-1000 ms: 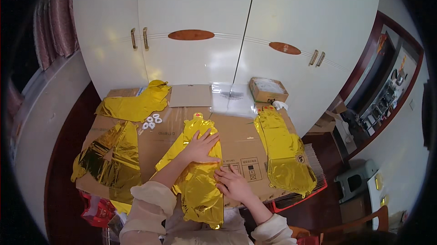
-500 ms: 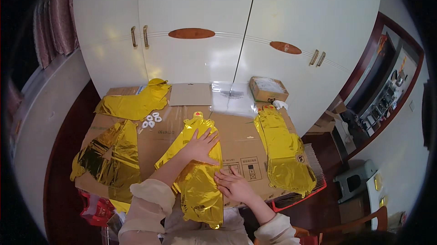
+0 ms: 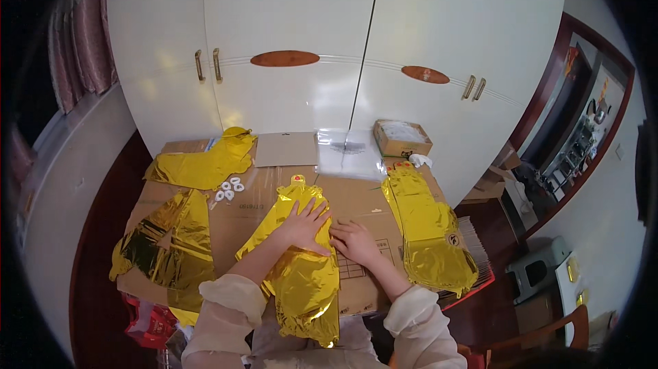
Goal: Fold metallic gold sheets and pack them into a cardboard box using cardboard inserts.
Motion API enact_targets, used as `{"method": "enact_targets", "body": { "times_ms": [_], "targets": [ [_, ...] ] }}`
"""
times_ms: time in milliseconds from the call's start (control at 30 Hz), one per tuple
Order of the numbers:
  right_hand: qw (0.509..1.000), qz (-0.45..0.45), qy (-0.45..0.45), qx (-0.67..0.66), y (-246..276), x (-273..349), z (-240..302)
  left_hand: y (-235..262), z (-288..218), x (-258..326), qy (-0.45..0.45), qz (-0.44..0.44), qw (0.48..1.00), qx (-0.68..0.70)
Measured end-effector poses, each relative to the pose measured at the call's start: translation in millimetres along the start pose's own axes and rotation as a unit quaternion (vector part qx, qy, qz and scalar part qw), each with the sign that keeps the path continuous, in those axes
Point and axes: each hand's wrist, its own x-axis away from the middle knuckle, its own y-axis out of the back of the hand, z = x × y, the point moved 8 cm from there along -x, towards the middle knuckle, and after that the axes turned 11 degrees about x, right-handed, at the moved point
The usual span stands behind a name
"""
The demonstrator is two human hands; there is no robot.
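At the left, a creased gold foil piece (image 3: pixel 192 228) lies on the cardboard (image 3: pixel 233 228); right of it, in the middle, the central gold foil piece (image 3: pixel 305 293) lies on the same cardboard, its near end hanging past the near edge. It looks very light, limp and slick, probably quick to slide or crease and easily torn, so its outer edges, or the red-marked tab (image 3: pixel 297 179) at the far end, seem the best places to take hold. The left hand (image 3: pixel 301 227) rests palm down on it, fingers spread wide, pressing rather than gripping. Just right of that, the right hand (image 3: pixel 356 240) has fingers close together and slightly bent, tips at the foil's right edge; whether they pinch it, I cannot tell
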Motion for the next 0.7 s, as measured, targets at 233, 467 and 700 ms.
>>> {"method": "enact_targets", "body": {
  "times_ms": [233, 467, 700],
  "targets": [
    [0.996, 0.044, 0.049, 0.068, -2.7, 19.9, 7.9, -4.0, 0.3, 2.4, -0.009, -0.009, 1.0, 0.005],
    [0.986, 0.115, 0.093, 0.075, 12.6, 43.4, 25.0, -1.9, -0.3, 1.1, -0.008, -0.009, 1.0, 0.004],
    [0.975, 0.149, 0.126, 0.106, 24.1, 52.7, 40.3, 1.9, -2.1, 2.7, -0.013, -0.012, 1.0, 0.012]
  ]
}}
